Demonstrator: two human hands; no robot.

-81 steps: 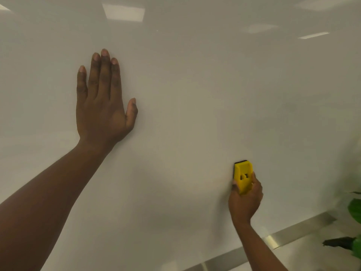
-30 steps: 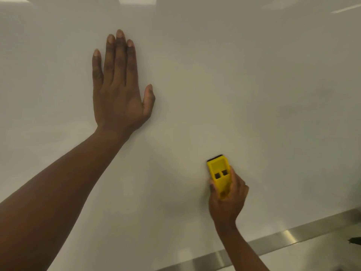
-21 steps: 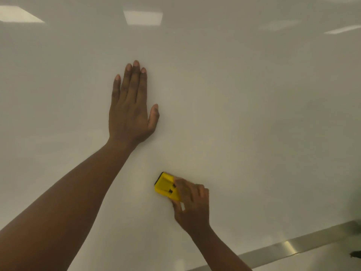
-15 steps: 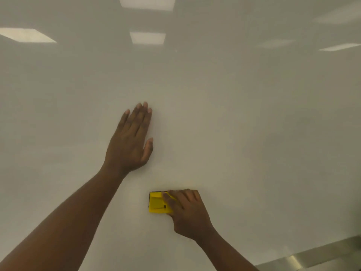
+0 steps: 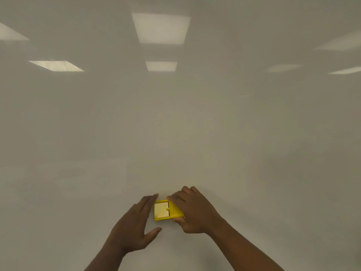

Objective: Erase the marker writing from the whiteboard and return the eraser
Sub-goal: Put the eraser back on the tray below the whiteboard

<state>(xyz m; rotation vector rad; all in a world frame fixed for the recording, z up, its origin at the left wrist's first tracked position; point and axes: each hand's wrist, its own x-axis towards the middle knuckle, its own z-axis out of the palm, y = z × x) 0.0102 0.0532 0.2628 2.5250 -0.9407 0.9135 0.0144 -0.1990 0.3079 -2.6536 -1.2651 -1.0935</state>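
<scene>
Whiteboard (image 5: pixel 195 124) fills nearly everything I can see from here, a pale glossy sheet with no marker strokes showing on it, only the soft reflections of ceiling light panels (image 5: pixel 161 28) across its upper part. The yellow eraser (image 5: pixel 166 210) sits low on the board, near the middle of its width and close to the bottom of what is visible, lying on its side with its back facing out and a paler square panel showing on its left half.

The right hand (image 5: pixel 195 211) has its grip closed on the eraser's right end, fingers over the top edge and thumb tucked beneath. The left hand (image 5: pixel 134 225) is open, its grip wide and holding nothing: fingers stretched together toward the eraser's left edge, fingertips just beside or perhaps touching its upper corner, thumb spread below.

Half a second ago the left hand lay flat on the board, well above and to the left of the eraser; now it has come down level with it. The eraser has stayed sideways, though the right hand then covered it from above with the felt side pressed to the board. The metal tray strip that showed at the lower right corner has slipped out of sight, and more light reflections have come in at the top.
</scene>
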